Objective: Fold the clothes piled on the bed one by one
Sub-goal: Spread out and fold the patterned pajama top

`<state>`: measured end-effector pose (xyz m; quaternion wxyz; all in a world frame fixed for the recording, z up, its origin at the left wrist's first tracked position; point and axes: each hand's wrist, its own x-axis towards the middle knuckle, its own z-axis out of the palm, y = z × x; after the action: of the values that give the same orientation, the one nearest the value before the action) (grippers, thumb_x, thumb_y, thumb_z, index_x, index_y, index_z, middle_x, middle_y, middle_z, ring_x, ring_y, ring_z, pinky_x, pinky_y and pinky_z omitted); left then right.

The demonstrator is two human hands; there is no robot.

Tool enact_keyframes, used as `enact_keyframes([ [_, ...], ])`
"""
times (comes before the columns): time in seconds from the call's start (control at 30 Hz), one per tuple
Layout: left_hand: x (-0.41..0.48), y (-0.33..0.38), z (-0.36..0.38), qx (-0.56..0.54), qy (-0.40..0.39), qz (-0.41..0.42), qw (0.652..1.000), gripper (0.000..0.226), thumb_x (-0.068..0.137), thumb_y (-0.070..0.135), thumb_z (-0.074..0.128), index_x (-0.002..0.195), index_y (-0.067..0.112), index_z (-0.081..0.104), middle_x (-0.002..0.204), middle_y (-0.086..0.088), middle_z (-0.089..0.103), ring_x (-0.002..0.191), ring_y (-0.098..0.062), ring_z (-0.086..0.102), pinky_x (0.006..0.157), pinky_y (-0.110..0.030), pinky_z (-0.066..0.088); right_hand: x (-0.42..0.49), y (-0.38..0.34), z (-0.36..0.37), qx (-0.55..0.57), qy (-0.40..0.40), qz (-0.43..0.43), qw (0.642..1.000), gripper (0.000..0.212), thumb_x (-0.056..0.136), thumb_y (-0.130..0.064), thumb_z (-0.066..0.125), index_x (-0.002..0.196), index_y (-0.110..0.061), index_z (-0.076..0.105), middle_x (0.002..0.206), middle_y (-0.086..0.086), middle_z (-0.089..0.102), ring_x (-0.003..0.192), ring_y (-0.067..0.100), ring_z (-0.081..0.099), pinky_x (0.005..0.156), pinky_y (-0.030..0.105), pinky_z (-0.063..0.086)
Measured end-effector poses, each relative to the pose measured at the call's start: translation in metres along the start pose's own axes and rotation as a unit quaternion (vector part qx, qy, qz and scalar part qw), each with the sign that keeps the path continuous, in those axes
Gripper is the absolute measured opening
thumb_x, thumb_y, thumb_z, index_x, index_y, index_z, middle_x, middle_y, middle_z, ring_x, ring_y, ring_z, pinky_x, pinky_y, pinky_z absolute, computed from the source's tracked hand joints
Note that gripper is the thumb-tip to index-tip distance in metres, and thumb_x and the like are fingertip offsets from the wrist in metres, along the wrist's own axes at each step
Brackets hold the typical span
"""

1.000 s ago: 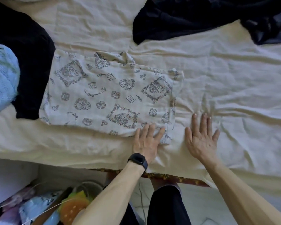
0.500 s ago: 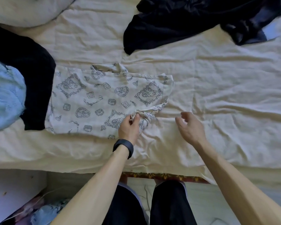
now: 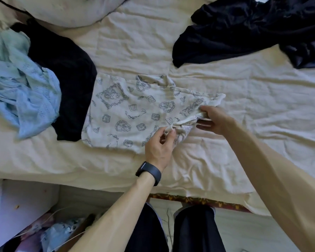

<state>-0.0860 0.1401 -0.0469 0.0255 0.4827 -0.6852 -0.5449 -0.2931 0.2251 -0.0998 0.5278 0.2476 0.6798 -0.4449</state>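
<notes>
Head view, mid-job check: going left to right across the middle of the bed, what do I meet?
Blue garment → black garment → printed top → left hand, pinching the top's near right corner → right hand, gripping its right edge. The dark pile further back is left out.

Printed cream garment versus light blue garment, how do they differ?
The printed cream garment lies mostly flat; the light blue garment is crumpled. Cream carries dark drawings; blue looks plain. Left hand and right hand grip the cream one, not the blue. Both lie on the bed.
</notes>
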Motion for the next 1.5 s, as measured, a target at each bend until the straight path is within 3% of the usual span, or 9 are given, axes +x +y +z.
enact_keyframes([
  [0.23, 0.034, -0.017, -0.071, -0.2, 0.034, -0.134, 0.97, 0.02, 0.1, 0.033, 0.059, 0.102, 0.02, 0.074, 0.097, -0.012, 0.073, 0.09, -0.029, 0.067, 0.087, -0.057, 0.055, 0.004, -0.045, 0.077, -0.115, 0.08, -0.081, 0.987, 0.01, 0.101, -0.016, 0.059, 0.094, -0.008, 0.06, 0.082, 0.011, 0.068, 0.049, 0.01, 0.068, 0.046, 0.023, 0.054],
  [0.37, 0.046, -0.029, -0.116, -0.227, 0.063, -0.14, 0.962, 0.018, 0.1, 0.038, 0.058, 0.103, 0.031, 0.074, 0.099, 0.008, 0.075, 0.097, -0.013, 0.069, 0.092, -0.054, 0.054, 0.009, -0.068, 0.15, -0.225, 0.098, -0.135, 0.96, 0.009, 0.101, -0.016, 0.058, 0.109, -0.012, 0.058, 0.097, 0.008, 0.069, 0.066, 0.016, 0.073, 0.055, 0.029, 0.061],
  [0.77, 0.06, -0.111, -0.194, -0.276, 0.233, -0.29, 0.886, 0.018, 0.102, 0.036, 0.055, 0.091, 0.022, 0.06, 0.089, -0.005, 0.064, 0.088, -0.028, 0.064, 0.087, -0.055, 0.054, 0.015, -0.036, 0.353, -0.49, 0.072, -0.215, 0.842, 0.02, 0.091, -0.021, 0.05, 0.109, -0.014, 0.046, 0.091, 0.008, 0.065, 0.085, 0.031, 0.07, 0.076, 0.05, 0.062],
  [0.97, 0.068, -0.127, -0.196, -0.19, 0.163, -0.353, 0.901, 0.024, 0.101, 0.04, 0.049, 0.093, 0.017, 0.051, 0.082, -0.007, 0.061, 0.082, -0.033, 0.061, 0.065, -0.037, 0.044, 0.008, -0.029, 0.372, -0.461, 0.053, -0.198, 0.864, 0.051, 0.089, -0.044, 0.057, 0.127, -0.011, 0.052, 0.096, 0.008, 0.073, 0.089, 0.028, 0.073, 0.081, 0.047, 0.062],
  [1.03, 0.073, -0.125, -0.2, -0.171, 0.152, -0.354, 0.907, 0.008, 0.097, 0.027, 0.053, 0.1, 0.022, 0.048, 0.09, -0.011, 0.063, 0.082, -0.032, 0.062, 0.066, -0.037, 0.048, -0.003, -0.023, 0.367, -0.398, 0.035, -0.219, 0.89, 0.063, 0.09, -0.053, 0.059, 0.139, -0.014, 0.046, 0.103, -0.001, 0.071, 0.083, 0.013, 0.074, 0.072, 0.032, 0.063],
  [1.17, 0.084, -0.115, -0.207, -0.048, 0.19, -0.22, 0.956, 0.055, 0.078, 0.009, 0.07, 0.129, 0.012, 0.049, 0.125, -0.013, 0.05, 0.108, -0.03, 0.051, 0.088, -0.039, 0.046, -0.035, 0.012, 0.329, -0.31, 0.05, -0.286, 0.905, 0.052, 0.094, -0.048, 0.062, 0.137, -0.023, 0.049, 0.111, -0.014, 0.063, 0.086, -0.006, 0.065, 0.059, 0.006, 0.048],
  [1.33, 0.124, -0.094, -0.21, 0.177, 0.208, -0.015, 0.962, 0.06, 0.078, 0.019, 0.074, 0.133, 0.006, 0.055, 0.139, -0.02, 0.047, 0.121, -0.042, 0.049, 0.093, -0.052, 0.045, -0.053, 0.07, 0.268, -0.265, 0.226, -0.236, 0.907, 0.049, 0.095, -0.031, 0.066, 0.137, -0.012, 0.049, 0.129, 0.003, 0.051, 0.121, 0.021, 0.051, 0.103, 0.035, 0.042],
  [1.43, 0.156, -0.082, -0.2, 0.339, 0.1, 0.169, 0.92, 0.068, 0.088, 0.038, 0.061, 0.148, 0.011, 0.044, 0.156, -0.018, 0.034, 0.14, -0.038, 0.036, 0.11, -0.054, 0.032, -0.052, 0.1, 0.244, -0.275, 0.251, -0.187, 0.909, 0.067, 0.094, -0.042, 0.067, 0.148, -0.015, 0.039, 0.14, 0.006, 0.045, 0.126, 0.021, 0.047, 0.105, 0.035, 0.038],
  [1.5, 0.173, -0.081, -0.182, 0.473, -0.051, 0.302, 0.826, 0.071, 0.096, 0.05, 0.042, 0.159, 0.023, 0.022, 0.167, -0.009, 0.012, 0.153, -0.029, 0.013, 0.12, -0.056, 0.007, -0.048, 0.117, 0.239, -0.23, 0.204, -0.168, 0.937, 0.067, 0.093, -0.049, 0.069, 0.146, -0.019, 0.041, 0.129, 0.0, 0.055, 0.109, 0.016, 0.06, 0.096, 0.035, 0.048],
])
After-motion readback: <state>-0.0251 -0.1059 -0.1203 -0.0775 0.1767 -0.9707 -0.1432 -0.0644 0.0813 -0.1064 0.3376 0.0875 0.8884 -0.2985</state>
